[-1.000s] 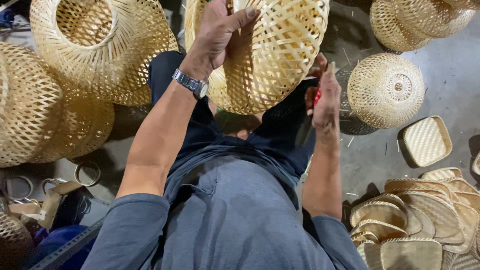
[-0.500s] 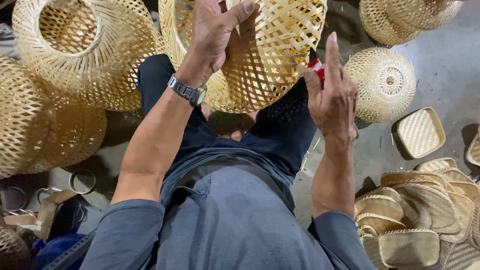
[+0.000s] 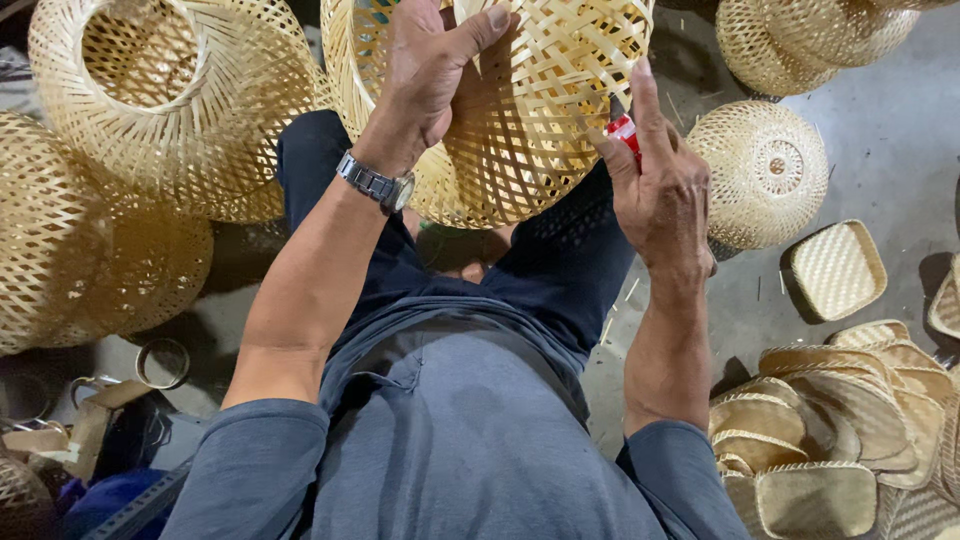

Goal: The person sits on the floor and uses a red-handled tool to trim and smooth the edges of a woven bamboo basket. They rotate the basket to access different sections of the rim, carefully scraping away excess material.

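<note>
A woven bamboo lampshade (image 3: 540, 110) is held up over my lap. My left hand (image 3: 430, 70), with a metal watch on the wrist, grips its open weave from the near side, thumb pressed across the strips. At the shade's lower right edge, my right hand (image 3: 660, 190) is closed on a small red-handled tool (image 3: 624, 132), index finger stretched up along the weave. What the tool's tip looks like is hidden by my fingers.
More woven bamboo shades (image 3: 170, 100) stand at my left, and a round one (image 3: 765, 170) lies at the right on the grey floor. Small woven trays (image 3: 835, 270) and a stack of them (image 3: 830, 420) sit at the lower right. Metal rings (image 3: 162, 362) lie at the lower left.
My right hand has risen from beside the shade to its lower right edge, bringing the red tool against the weave. The left hand has kept its grip.
</note>
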